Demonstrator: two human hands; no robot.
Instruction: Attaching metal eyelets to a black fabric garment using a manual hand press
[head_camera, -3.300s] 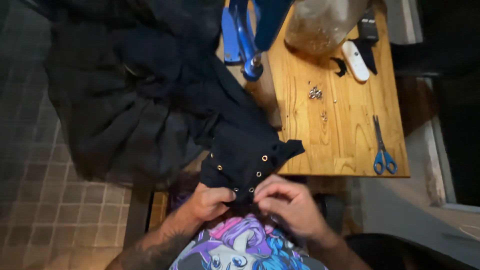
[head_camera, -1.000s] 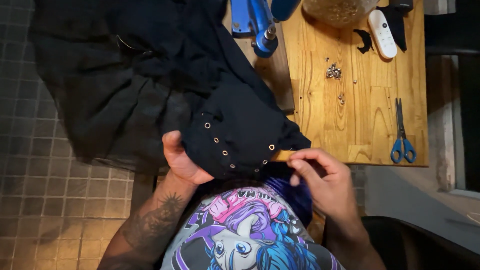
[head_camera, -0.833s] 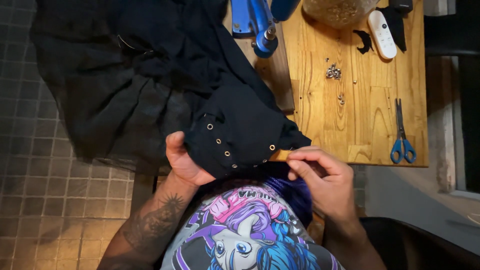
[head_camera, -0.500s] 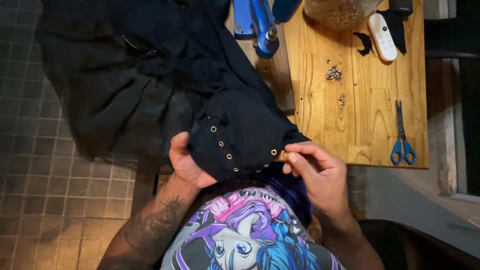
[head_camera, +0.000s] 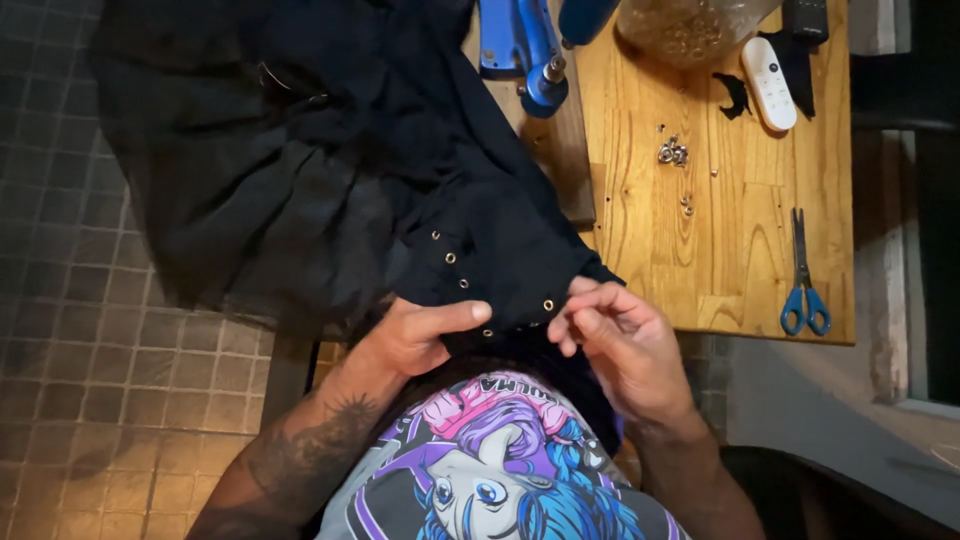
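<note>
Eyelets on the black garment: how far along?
Done: a row of metal eyelets already sits in the black garment. In hand: the left hand pinches the edge with the thumb by one eyelet, and the right hand works at the corner beside another. Left: loose eyelets lie unused on the wooden table, near the blue press.

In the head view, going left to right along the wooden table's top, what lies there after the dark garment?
Dark garment → blue press tool → small pile of metal eyelets → white remote → blue-handled scissors, all on the wooden table.
</note>
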